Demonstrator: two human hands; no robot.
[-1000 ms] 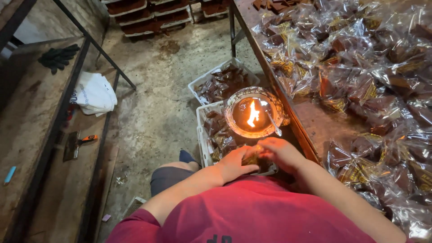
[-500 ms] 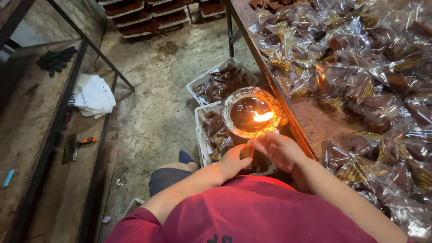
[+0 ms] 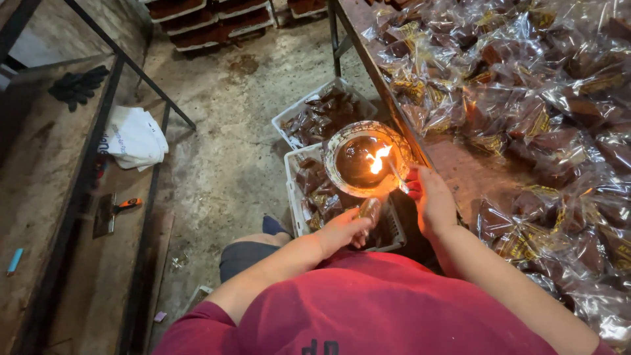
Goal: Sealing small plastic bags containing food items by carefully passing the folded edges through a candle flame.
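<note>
While a small flame (image 3: 376, 160) burns inside the round metal bowl (image 3: 365, 158) at the table's edge, the person's left hand (image 3: 344, 228) is closed around a small brown packet in clear wrap (image 3: 369, 211), pinching it between thumb and fingers so that its upper end points toward twelve o'clock, just under the bowl's rim. The right hand (image 3: 432, 200) sits at about three o'clock from that packet, fingers curled at the bowl's lower right edge; whether it grips the thin pale stick (image 3: 396, 176) that leans out of the bowl there I cannot tell, though the fingertips are right at it. Below the bowl, at roughly seven o'clock from it, a white plastic crate (image 3: 294, 190) holds more wrapped brown pieces, and a second white crate (image 3: 325, 112) of the same goods lies on the concrete floor at eleven o'clock from the bowl. From one to five o'clock of the hands, the metal table (image 3: 460, 172) is heaped with wrapped sweets in crinkled cellophane (image 3: 526, 98). Far off at nine o'clock a low shelf (image 3: 39, 171) carries a folded white cloth (image 3: 133, 137), dark gloves (image 3: 79, 85) and a scraper with an orange handle (image 3: 112, 212). The person wears a red shirt (image 3: 388, 309).
</note>
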